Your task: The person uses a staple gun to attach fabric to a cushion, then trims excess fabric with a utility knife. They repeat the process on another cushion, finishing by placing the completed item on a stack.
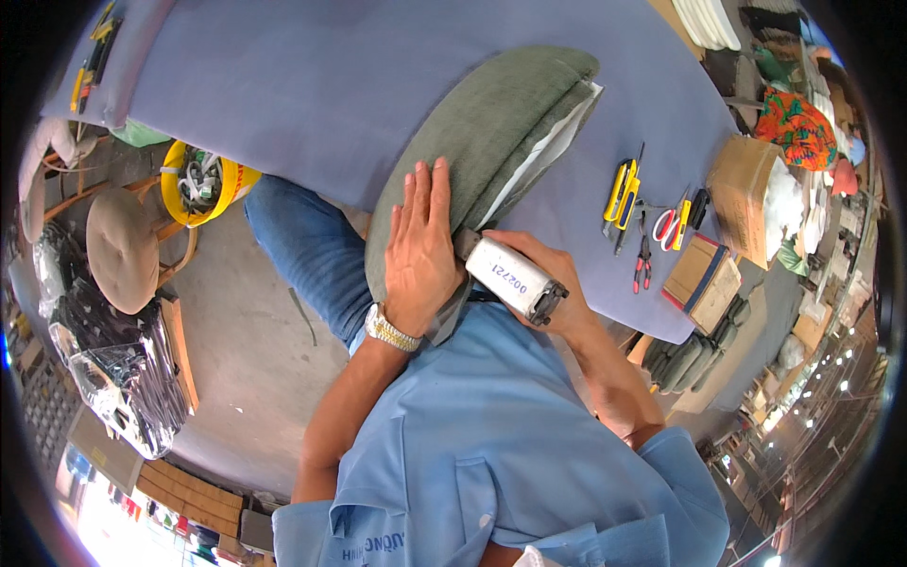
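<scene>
Head view: my left hand (420,227) lies flat on the cushion (482,118), fingers straight and almost together, pinching nothing; the cushion runs from under my palm out over the table (283,94) beyond my fingertips. I judge it light, soft on top yet stiff enough to hold its curve, and unlikely to slip; best gripped by its thick edges, either side of my palm. It looks grey-green and plush, white lining (540,154) showing right of my fingers. My right hand (559,267) wraps the stapler (510,271); whether its nose touches the cushion, I can't tell.
</scene>
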`<state>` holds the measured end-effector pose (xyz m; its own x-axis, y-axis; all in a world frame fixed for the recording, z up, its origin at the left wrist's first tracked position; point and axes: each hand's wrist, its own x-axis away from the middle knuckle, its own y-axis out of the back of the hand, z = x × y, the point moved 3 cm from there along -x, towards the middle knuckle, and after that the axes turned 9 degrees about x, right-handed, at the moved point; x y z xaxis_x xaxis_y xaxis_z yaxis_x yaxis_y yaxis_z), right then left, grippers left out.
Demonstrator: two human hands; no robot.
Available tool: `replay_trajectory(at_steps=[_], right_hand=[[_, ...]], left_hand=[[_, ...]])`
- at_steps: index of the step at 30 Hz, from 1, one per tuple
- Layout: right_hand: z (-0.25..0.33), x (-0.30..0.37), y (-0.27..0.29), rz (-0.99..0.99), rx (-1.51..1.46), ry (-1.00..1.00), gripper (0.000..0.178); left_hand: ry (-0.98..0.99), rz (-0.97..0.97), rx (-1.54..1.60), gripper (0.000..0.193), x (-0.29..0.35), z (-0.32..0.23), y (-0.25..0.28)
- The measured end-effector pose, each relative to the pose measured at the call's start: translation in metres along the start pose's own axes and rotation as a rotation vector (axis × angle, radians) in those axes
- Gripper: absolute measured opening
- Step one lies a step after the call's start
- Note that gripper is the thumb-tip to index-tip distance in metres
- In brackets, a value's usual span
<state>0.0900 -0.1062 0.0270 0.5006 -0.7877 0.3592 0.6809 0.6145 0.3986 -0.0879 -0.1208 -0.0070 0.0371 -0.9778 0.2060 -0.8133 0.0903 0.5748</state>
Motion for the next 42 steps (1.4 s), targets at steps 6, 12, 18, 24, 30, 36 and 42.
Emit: replay_trajectory(at_steps=[6,12,18,24,30,36,42], right_hand=[[0.001,0.0,-0.001,-0.058,0.077,0.138,0.063],[-0.002,0.0,-0.006,-0.139,0.139,0.249,0.061],[-0.006,0.007,-0.013,-0.15,0.131,0.241,0.061],[-0.015,0.014,-0.012,-0.104,0.12,0.262,0.061],[-0.019,0.011,-0.012,-0.044,0.032,0.243,0.07],[-0.006,0.004,-0.014,-0.009,0.063,0.123,0.067],[-0.014,0.012,-0.018,-0.071,0.075,0.242,0.066]], left_hand=[[-0.081,0.487,0.633,0.132,-0.011,0.043,0.035],[0.025,0.305,0.277,0.121,0.013,0.061,0.015],[0.078,0.139,0.004,0.102,0.029,0.027,0.014],[0.061,0.138,-0.082,0.098,0.03,0.022,0.02],[0.056,0.109,-0.103,0.1,0.033,0.022,0.018],[0.053,0.053,-0.139,0.101,0.031,0.023,0.01],[0.056,0.061,-0.127,0.102,0.031,0.022,0.012]])
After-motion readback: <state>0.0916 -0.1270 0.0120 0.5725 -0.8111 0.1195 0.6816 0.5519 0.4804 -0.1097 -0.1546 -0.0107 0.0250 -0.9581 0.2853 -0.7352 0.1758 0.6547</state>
